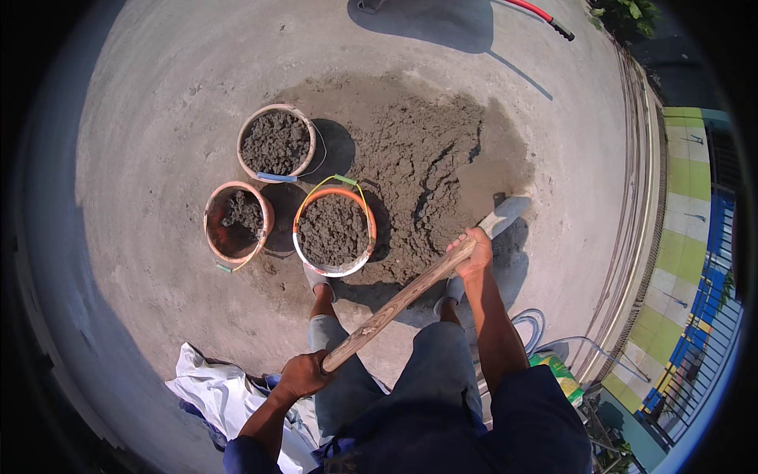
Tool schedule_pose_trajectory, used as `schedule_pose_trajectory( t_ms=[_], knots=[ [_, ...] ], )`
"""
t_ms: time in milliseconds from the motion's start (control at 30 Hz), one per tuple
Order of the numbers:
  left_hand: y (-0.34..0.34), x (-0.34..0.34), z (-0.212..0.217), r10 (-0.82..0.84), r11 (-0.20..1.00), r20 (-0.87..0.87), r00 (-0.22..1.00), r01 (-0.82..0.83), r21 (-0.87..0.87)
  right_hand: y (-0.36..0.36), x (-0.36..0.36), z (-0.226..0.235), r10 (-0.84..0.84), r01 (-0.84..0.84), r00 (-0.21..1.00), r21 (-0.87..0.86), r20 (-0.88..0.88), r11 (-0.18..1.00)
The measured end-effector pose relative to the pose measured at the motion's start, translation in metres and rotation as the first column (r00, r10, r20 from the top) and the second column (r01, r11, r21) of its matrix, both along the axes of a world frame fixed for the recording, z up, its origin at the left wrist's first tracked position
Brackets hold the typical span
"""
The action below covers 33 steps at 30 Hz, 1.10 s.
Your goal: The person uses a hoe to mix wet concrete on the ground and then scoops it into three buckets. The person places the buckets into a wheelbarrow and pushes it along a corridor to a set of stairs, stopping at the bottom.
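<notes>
Both my hands are wrapped round the wooden handle of a hoe (399,297), which slants from lower left to upper right. My left hand (305,376) grips the handle's near end. My right hand (473,253) holds it close to the metal blade, at the right edge of a heap of wet grey mortar (422,154). To the left of the heap are three buckets. The nearest bucket (369,257), with a yellow handle and green grip, is full of mortar, as is the far bucket (310,162). The left bucket (215,212) leans and holds less.
A red bar with a black grip (537,12) and a broad shadow show at the top. White sacking (212,391) lies at lower left. A hose (533,324) and a green bag (559,373) lie right of my legs, near a tiled strip (663,268).
</notes>
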<state>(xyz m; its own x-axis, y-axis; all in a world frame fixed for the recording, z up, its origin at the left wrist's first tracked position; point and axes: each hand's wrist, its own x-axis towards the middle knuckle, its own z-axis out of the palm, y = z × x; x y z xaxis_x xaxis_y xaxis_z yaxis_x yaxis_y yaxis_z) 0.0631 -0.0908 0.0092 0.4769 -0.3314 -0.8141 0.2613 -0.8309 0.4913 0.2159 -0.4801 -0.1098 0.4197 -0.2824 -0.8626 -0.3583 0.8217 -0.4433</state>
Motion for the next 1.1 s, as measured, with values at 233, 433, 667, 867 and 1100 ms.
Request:
schedule_pose_trajectory(
  t_ms=[233, 433, 667, 867, 1100],
  knots=[
    [-0.211, 0.035, -0.103, 0.114, 0.978, -0.023, 0.993, -0.117, -0.170, -0.174, 0.068, 0.030, 0.035, 0.035, 0.966, -0.265, 0.256, 0.964],
    [-0.315, 0.054, -0.184, 0.305, 0.920, -0.088, 0.948, -0.317, -0.229, -0.199, 0.109, -0.066, 0.187, -0.155, 0.982, -0.472, 0.020, 0.868],
    [-0.301, -0.023, -0.215, 0.447, 0.893, -0.233, 0.863, -0.447, 0.056, -0.124, 0.066, -0.193, 0.367, -0.407, 0.907, -0.207, -0.208, 0.890],
    [-0.316, -0.048, -0.218, 0.406, 0.914, -0.172, 0.897, -0.402, 0.060, -0.130, 0.061, -0.191, 0.445, -0.483, 0.872, -0.206, -0.205, 0.851],
    [-0.410, 0.107, -0.258, 0.540, 0.818, -0.113, 0.834, -0.552, -0.165, -0.196, 0.163, -0.171, 0.522, -0.519, 0.836, -0.558, -0.172, 0.648]
  ],
)
